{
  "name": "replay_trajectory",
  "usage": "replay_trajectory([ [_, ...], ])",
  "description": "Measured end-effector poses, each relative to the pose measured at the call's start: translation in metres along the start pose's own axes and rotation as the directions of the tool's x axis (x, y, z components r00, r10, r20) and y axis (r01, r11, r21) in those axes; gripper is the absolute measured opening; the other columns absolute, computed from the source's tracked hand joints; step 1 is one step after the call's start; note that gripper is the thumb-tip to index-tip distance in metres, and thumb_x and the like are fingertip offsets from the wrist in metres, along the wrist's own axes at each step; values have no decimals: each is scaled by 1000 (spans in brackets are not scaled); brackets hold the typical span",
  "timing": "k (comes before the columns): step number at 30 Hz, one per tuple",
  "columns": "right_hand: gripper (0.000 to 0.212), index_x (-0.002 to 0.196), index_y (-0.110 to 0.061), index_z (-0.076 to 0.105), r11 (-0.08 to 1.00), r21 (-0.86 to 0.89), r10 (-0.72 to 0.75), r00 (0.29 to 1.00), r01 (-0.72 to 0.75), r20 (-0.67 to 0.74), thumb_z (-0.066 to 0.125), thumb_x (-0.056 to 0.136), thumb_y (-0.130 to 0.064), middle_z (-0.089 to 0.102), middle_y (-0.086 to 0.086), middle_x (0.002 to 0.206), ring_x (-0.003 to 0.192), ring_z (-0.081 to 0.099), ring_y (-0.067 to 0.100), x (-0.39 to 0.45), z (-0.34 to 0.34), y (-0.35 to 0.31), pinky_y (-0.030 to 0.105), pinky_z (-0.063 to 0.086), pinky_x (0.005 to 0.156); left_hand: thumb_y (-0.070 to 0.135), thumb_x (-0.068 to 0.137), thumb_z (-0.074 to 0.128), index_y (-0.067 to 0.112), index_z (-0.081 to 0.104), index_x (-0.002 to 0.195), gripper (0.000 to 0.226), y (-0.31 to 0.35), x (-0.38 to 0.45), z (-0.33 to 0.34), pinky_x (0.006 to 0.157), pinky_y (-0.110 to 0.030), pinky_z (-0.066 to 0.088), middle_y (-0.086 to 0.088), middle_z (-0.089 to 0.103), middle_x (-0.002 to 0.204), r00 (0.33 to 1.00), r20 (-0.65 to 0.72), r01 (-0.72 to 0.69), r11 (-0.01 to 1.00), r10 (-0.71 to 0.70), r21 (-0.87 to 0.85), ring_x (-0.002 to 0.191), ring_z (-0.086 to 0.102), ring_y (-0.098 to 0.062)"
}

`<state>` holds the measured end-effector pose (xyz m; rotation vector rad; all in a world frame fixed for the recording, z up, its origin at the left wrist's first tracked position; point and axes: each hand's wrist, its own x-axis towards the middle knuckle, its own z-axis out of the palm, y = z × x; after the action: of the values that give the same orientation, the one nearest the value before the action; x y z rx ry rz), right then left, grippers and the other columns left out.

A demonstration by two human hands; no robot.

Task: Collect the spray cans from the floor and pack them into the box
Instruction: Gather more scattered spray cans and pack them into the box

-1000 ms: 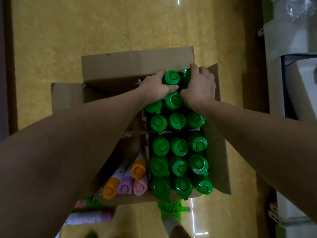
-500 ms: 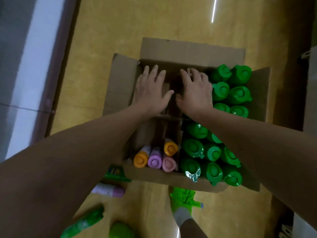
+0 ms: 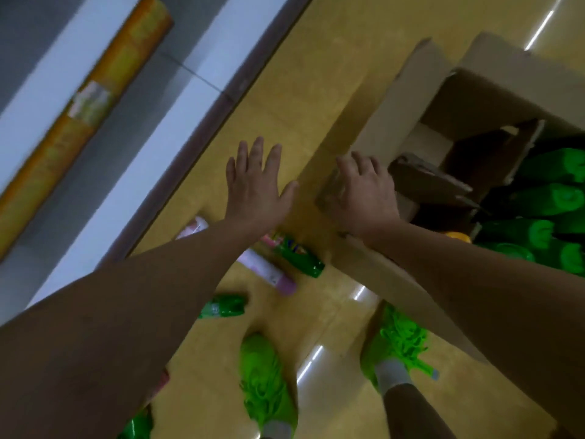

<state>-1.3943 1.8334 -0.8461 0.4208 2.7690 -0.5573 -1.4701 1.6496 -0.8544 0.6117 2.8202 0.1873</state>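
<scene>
Head view, single frame, blurred by motion.

Left hand (image 3: 257,191): fingers spread flat, palm down, holding nothing, above the yellow floor (image 3: 285,99) beside the box.

Right hand (image 3: 364,193): fingers loosely extended, empty, lying over the near left corner of the cardboard box (image 3: 424,90); whether it touches the flap edge cannot be told.

Cardboard box: open, flaps out, at the right of the view. Interior divider of cardboard (image 3: 433,182) visible. Green-capped cans (image 3: 550,198) packed in the right half, running off the frame edge. One orange cap (image 3: 457,237) showing just behind the right forearm.

Cans on the floor, all lying on their sides, left of the box:
- green can (image 3: 300,256), just beside the box wall;
- pink-and-white can (image 3: 269,272), next to it, partly under the left forearm;
- second green can (image 3: 224,307), nearer the feet;
- green item (image 3: 137,426) at the bottom edge, too cut off to identify.

Green shoes (image 3: 266,378), two, on the floor below the hands.

Yellow roll (image 3: 85,112): long, lying at upper left.
</scene>
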Motion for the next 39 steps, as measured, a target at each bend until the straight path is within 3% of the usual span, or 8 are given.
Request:
replay_trajectory([
  [7,74,148,-16,37,991,-27,-125,987,128,100,65,83,-38,38,17,150,136,31,39,-17,89,-84,44,30,110,51,92,56,13,37,150,72,-105,-93,49,116,-56,24,-21,31,157,964,34,267,957,-264,-115,146,22,-44],
  [15,64,133,-14,44,996,-78,68,949,-47,309,66,77,-35,51,15,131,118,47,38,-41,193,-66,43,38,95,48,93,60,13,25,156,80,-120,-152,137,116,-46,26,-17,20,161,888,250,451,835,-385,-315,148,21,-35],
  [20,67,132,-13,41,986,-109,158,893,-123,422,72,76,-32,50,17,129,118,46,39,-33,238,-33,42,40,93,45,90,68,10,27,154,84,-100,-144,193,104,-40,40,-17,28,156,781,355,624,625,-513,-469,136,40,-35],
  [25,80,134,-13,36,978,-69,206,865,-197,457,75,72,-44,50,17,129,120,47,38,-23,281,-14,48,42,97,42,86,73,15,18,157,94,-82,-128,237,87,-26,32,-13,33,152,609,466,769,333,-642,-545,133,42,-30],
  [27,84,137,-13,31,978,-32,198,866,-207,459,76,73,-41,49,18,128,118,49,40,-21,293,-9,52,45,96,42,83,76,15,12,157,102,-78,-124,253,90,-29,37,-16,34,151,505,522,814,180,-687,-552,132,43,-33],
  [30,84,141,-15,28,968,28,215,878,-250,428,75,77,-43,47,18,129,115,51,40,-21,306,-3,55,45,94,48,74,81,14,14,155,111,-75,-123,274,100,-46,48,-17,45,146,371,570,830,-13,-733,-557,128,51,-36],
  [35,78,132,-10,40,951,80,244,884,-299,399,80,74,-43,53,15,125,113,55,37,-21,314,3,48,49,90,46,68,80,17,43,124,73,-70,-119,285,84,-46,58,-4,65,111,372,585,787,-89,-721,-610,96,67,-27],
  [39,70,120,-10,49,941,101,258,877,-324,406,82,67,-42,61,13,113,106,60,36,-25,302,-5,42,51,83,35,73,80,10,45,122,65,-72,-108,274,81,-44,60,-7,61,108,339,636,803,-139,-693,-580,92,66,-26],
])
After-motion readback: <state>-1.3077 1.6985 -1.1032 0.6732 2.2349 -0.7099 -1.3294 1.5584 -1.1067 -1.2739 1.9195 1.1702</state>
